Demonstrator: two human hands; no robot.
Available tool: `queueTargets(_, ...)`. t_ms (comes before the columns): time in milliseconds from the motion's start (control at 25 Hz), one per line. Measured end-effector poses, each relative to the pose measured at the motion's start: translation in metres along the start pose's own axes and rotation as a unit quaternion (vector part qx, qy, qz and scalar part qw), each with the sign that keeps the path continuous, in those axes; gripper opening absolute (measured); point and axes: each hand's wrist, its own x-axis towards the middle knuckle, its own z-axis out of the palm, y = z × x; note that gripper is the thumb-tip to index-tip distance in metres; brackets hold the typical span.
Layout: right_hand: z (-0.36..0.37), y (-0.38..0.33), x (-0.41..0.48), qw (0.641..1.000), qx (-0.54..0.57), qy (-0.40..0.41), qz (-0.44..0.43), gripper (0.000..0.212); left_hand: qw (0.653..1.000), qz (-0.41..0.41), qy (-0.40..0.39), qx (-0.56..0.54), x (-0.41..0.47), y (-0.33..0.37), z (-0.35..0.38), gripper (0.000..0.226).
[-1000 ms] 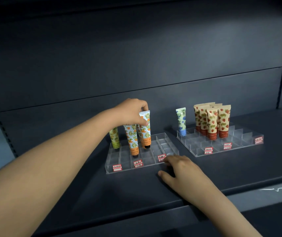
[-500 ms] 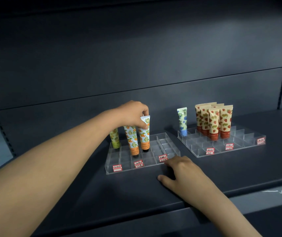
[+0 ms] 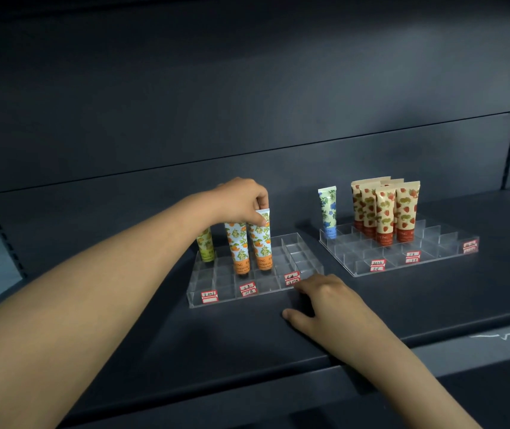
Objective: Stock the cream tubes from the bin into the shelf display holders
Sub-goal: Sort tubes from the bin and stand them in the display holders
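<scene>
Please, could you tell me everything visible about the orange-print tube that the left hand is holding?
The orange-print tube looks like soft plastic: a pale ground with oranges and green leaves, an orange band with lettering near the bottom, and a flat crimped end on top. It stands upright, cap end down, in a compartment of the left clear holder, just right of a matching tube. The left hand pinches its crimped top. Its cap is hard to make out.

My view is dim and slightly soft; the shelf (image 3: 433, 305) bows at the edges, its upper back dark.
</scene>
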Motion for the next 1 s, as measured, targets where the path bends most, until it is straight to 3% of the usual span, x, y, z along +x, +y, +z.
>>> queueTargets(200,0.000,0.000,0.001,1.000,0.001,-0.003,0.007,0.039,1.000,0.001,0.030,0.001,-0.005,0.001,-0.006,0.015)
queueTargets(520,-0.006,-0.007,-0.001,0.998,-0.033,-0.053,0.019,0.038,0.983,-0.007,0.171,-0.064,-0.055,0.014,-0.021,0.010)
queueTargets(760,-0.036,-0.006,-0.010,0.991,-0.066,-0.116,0.031,0.036,0.967,-0.091,0.215,-0.100,-0.125,0.050,0.001,0.010)
queueTargets(1000,-0.112,-0.004,-0.047,0.991,-0.090,-0.096,-0.013,0.037,0.960,-0.179,0.200,-0.074,-0.204,0.108,0.025,0.014)
